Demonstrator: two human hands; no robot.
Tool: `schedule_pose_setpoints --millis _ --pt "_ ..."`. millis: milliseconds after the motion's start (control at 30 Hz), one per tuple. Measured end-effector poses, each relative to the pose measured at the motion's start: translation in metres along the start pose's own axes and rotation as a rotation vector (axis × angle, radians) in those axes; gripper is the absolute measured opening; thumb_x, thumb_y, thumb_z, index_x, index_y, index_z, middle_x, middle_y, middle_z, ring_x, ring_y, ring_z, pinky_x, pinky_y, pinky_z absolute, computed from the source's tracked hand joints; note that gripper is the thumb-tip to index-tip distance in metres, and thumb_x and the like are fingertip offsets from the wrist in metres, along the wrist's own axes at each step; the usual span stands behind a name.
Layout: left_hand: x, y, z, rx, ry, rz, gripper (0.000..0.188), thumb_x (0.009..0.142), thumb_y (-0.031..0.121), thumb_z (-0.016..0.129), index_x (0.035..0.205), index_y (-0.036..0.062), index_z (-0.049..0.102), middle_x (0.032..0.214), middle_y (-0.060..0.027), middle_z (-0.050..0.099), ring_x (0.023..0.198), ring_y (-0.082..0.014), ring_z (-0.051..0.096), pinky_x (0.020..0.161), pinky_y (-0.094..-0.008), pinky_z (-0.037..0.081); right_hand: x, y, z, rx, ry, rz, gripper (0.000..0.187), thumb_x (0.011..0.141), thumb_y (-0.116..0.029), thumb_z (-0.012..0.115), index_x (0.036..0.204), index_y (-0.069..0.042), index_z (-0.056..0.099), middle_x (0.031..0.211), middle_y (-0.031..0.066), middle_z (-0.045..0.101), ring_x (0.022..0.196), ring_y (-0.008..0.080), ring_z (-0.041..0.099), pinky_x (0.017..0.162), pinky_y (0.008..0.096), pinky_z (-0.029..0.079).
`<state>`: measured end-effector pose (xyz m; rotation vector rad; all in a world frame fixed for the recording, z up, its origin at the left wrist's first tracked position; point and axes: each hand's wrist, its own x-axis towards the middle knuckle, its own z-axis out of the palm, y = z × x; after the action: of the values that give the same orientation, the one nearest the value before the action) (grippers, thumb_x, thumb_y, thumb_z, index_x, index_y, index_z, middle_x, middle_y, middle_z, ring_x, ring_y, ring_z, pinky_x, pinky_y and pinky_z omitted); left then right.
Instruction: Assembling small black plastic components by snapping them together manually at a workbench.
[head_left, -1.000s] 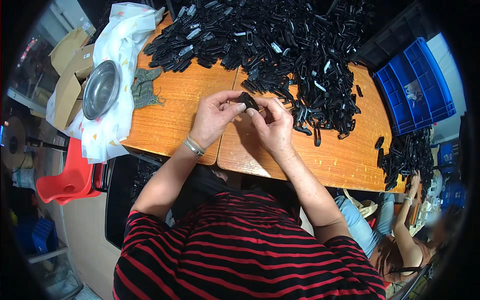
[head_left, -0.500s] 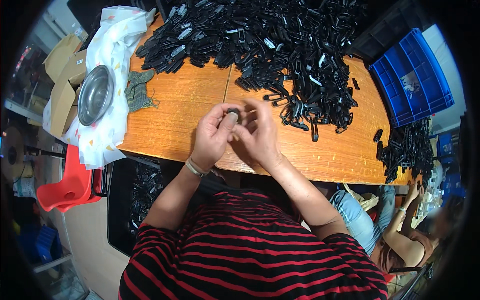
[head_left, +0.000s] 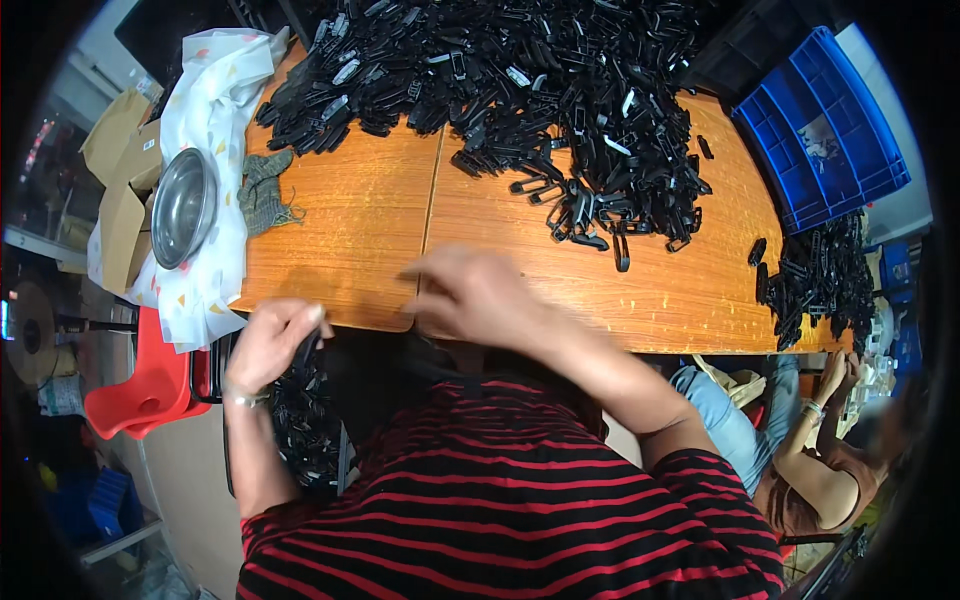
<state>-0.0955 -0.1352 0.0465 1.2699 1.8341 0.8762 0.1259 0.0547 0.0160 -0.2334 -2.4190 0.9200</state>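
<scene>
A: Start at the grip.

B: Left hand [head_left: 268,342]: thumb and fingers pinch 1 dark plastic part [head_left: 311,348], mostly hidden. It sits just off the table's front edge, above loose black parts [head_left: 306,420] lower down. Pale bracelet [head_left: 247,399] on that wrist.

A: And the right hand [head_left: 480,298]?

B: Motion-blurred, over the front edge of the wooden table [head_left: 345,215]. Thumb and fingers spread, pointing left, well apart from the left hand.

A: Beyond the hands?

B: Big heap of black plastic parts [head_left: 500,95] across the far side, a few looped ones straggling nearer. Left: grey knitted glove or cloth [head_left: 264,195], then a metal bowl [head_left: 184,210] on a patterned plastic sheet [head_left: 220,110], cardboard box [head_left: 122,225] beside it.

A: Outer edges?

B: Right: blue plastic crate [head_left: 850,125], a 2nd black heap [head_left: 825,270], 1 seated co-worker [head_left: 820,485]. Lower left: red chair [head_left: 150,395].
</scene>
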Motion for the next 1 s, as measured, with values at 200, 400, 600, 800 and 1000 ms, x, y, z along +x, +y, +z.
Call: schedule_pose_setpoints --millis 200,400,600,800,1000 --pt "0.029 0.015 0.001 0.266 0.265 0.162 0.013 0.086 0.010 0.066 0.094 0.0000 0.068 0.081 -0.0123 0.065 0.071 -0.0242 0.062 0.068 -0.0333 0.048 0.000 0.065 -0.075 -0.730 0.007 0.167 0.011 0.081 -0.007 0.062 0.089 -0.002 0.067 0.089 0.0137 0.062 0.086 0.0310 0.063 0.074 0.0397 0.054" --pt "0.157 0.044 0.076 0.368 0.342 0.356 0.017 0.088 0.018 0.064 0.099 0.0075 0.069 0.092 -0.0141 0.069 0.084 -0.0314 0.067 0.073 -0.0384 0.052 0.012 0.079 -0.075 -0.881 -0.236 0.225 0.018 0.080 -0.002 0.056 0.095 -0.002 0.064 0.094 0.0149 0.059 0.092 0.0308 0.062 0.077 0.0390 0.053" --pt "0.217 0.048 0.105 0.407 0.366 0.279 0.020 0.087 0.027 0.066 0.093 0.0083 0.069 0.082 -0.0147 0.069 0.077 -0.0343 0.065 0.068 -0.0426 0.051 0.012 0.079 -0.077 -0.808 -0.198 0.069 0.017 0.083 -0.005 0.057 0.099 -0.003 0.063 0.096 0.0141 0.058 0.087 0.0302 0.064 0.070 0.0391 0.055" --pt "0.218 0.046 0.105 0.448 0.377 0.190 0.031 0.083 0.035 0.069 0.081 0.0050 0.062 0.074 -0.0132 0.066 0.073 -0.0348 0.064 0.065 -0.0439 0.050 0.009 0.076 -0.076 -0.443 0.065 0.152 0.015 0.080 -0.005 0.071 0.091 -0.001 0.061 0.091 0.0118 0.059 0.070 0.0254 0.064 0.062 0.0367 0.053" --pt "0.202 0.037 0.100 0.399 0.417 0.152 0.032 0.076 0.029 0.077 0.083 0.0033 0.059 0.073 -0.0131 0.064 0.069 -0.0321 0.063 0.064 -0.0421 0.050 -0.014 0.069 -0.043 -0.094 0.291 0.325 0.020 0.077 -0.003 0.075 0.090 0.000 0.060 0.081 0.0080 0.057 0.066 0.0164 0.060 0.062 0.0274 0.050"
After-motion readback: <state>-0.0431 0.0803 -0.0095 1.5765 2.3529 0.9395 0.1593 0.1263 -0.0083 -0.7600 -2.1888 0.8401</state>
